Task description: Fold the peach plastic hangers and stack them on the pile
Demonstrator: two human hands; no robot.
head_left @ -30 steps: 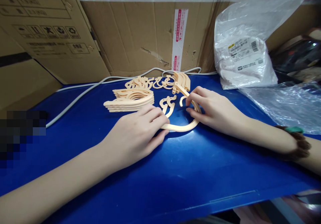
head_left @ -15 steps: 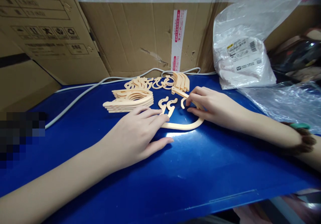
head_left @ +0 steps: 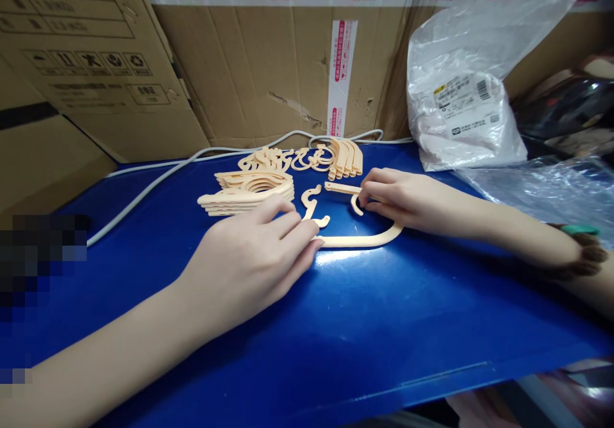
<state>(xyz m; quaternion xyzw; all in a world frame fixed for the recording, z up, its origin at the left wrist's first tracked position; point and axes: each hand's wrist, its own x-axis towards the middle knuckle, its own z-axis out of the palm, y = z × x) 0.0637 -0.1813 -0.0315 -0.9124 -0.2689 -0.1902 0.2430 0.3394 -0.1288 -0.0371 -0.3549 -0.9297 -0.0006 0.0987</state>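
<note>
At frame centre, the left hand (head_left: 252, 255) pinches a curved cream bar (head_left: 359, 241); right of centre, the right hand (head_left: 407, 199) grips its bend, presumably for steadiness.

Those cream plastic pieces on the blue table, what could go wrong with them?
The left hand looks close to the stacked pieces, so it might knock them. It might also nudge the small hooked piece beside it. The curved piece looks smooth, so it could slip from the right hand.
</note>
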